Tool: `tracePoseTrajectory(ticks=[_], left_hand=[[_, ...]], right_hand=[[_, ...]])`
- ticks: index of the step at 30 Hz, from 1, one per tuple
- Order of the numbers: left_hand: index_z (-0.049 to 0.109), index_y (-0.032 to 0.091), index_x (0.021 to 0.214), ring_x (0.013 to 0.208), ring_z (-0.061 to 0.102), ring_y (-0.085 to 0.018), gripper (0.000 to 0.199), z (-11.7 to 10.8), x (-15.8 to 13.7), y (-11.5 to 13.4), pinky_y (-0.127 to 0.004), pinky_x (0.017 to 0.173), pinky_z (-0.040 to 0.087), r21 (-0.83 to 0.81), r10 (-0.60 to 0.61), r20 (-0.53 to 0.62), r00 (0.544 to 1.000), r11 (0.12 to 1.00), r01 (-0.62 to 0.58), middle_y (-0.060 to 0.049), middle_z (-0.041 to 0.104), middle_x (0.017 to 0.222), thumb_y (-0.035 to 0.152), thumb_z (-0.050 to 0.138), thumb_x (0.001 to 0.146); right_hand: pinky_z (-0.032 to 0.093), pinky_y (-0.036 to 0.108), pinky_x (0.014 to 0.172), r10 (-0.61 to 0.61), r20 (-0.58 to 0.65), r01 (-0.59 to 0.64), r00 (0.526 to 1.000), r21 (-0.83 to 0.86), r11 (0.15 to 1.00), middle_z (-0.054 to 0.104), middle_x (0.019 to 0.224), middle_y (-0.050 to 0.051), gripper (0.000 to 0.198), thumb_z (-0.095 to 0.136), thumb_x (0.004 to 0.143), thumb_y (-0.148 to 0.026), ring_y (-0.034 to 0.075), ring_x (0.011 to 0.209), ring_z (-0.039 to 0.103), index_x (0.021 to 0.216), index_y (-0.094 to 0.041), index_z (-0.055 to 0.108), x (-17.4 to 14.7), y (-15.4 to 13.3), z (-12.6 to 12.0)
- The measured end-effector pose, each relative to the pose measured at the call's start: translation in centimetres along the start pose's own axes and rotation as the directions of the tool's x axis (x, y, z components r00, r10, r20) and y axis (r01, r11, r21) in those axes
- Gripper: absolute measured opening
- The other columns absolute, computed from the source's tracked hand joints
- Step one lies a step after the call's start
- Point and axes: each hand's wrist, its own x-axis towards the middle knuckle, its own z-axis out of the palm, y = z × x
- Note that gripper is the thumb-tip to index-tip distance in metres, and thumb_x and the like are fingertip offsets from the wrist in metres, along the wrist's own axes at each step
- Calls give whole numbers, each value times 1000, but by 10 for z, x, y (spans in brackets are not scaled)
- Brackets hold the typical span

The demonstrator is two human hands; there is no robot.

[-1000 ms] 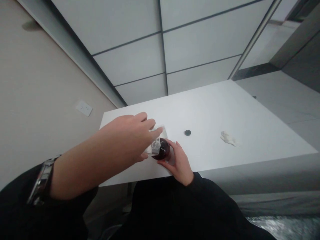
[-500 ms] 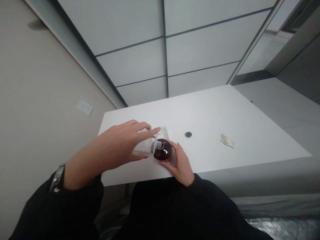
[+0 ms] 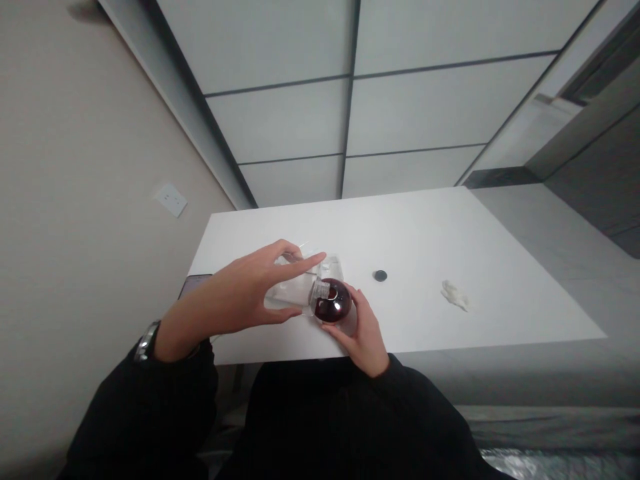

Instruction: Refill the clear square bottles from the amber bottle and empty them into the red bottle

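My left hand (image 3: 250, 287) grips a clear bottle (image 3: 293, 292), thumb below and fingers above. The bottle lies tilted on its side, and its threaded neck points right, over a round dark red vessel (image 3: 334, 303). Whether liquid runs from the neck cannot be made out. My right hand (image 3: 363, 333) is wrapped round the vessel's right side, with thumb and fingers against it. Just behind the vessel there is a clear, shiny piece (image 3: 331, 267), perhaps plastic. A small dark round cap (image 3: 381, 275) lies to the right of the vessel.
A crumpled white tissue (image 3: 455, 296) lies on the right of the white table (image 3: 520, 300). The corner of a flat, phone-like object (image 3: 193, 285) shows behind my left forearm. Panelled sliding doors (image 3: 300, 127) stand behind the table; a wall with a socket (image 3: 171, 199) is at left.
The view has shifted slightly, and the phone-like object at the left edge has come into sight. The bottle's neck shows more plainly over the vessel. Both hands keep their hold.
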Motion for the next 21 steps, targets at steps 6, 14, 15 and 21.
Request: tracePoseTrajectory(ticks=[6, 14, 15, 21], left_hand=[[36, 26, 166, 132, 62, -30, 86, 5, -1, 3, -42, 110, 54, -37, -22, -26, 999, 999, 21, -13, 59, 148, 24, 70, 86], [53, 21, 140, 128, 68, -31, 66, 20, -8, -11, -49, 113, 56, -262, -135, -150, 979, 961, 93, -15, 67, 139, 41, 79, 82], [54, 21, 139, 131, 66, -31, 65, 23, -9, -13, -50, 116, 54, -286, -108, -179, 978, 957, 53, -15, 66, 139, 41, 79, 83], [56, 30, 148, 136, 63, -30, 70, 38, -14, -24, -47, 115, 58, -496, -101, -241, 965, 868, -33, -15, 56, 148, 43, 86, 86]], right_hand=[[43, 66, 122, 15, -18, -15, 1000, -20, 1000, 65, 150, 16, 72, 80, 90, -44, 37, 141, 61, 151, -26, 48, -1, 1, 2], [43, 67, 122, 25, -10, -25, 1000, -35, 999, 66, 148, 17, 73, 80, 89, -47, 38, 141, 62, 151, -24, 49, -2, 4, 1], [43, 67, 122, 24, -7, -24, 1000, -35, 999, 66, 148, 17, 73, 80, 89, -47, 38, 141, 62, 151, -24, 49, -1, 4, 1], [44, 67, 121, 0, -12, -1, 1000, -32, 999, 65, 149, 17, 72, 79, 91, -45, 37, 140, 62, 152, -25, 47, -2, 3, 1]])
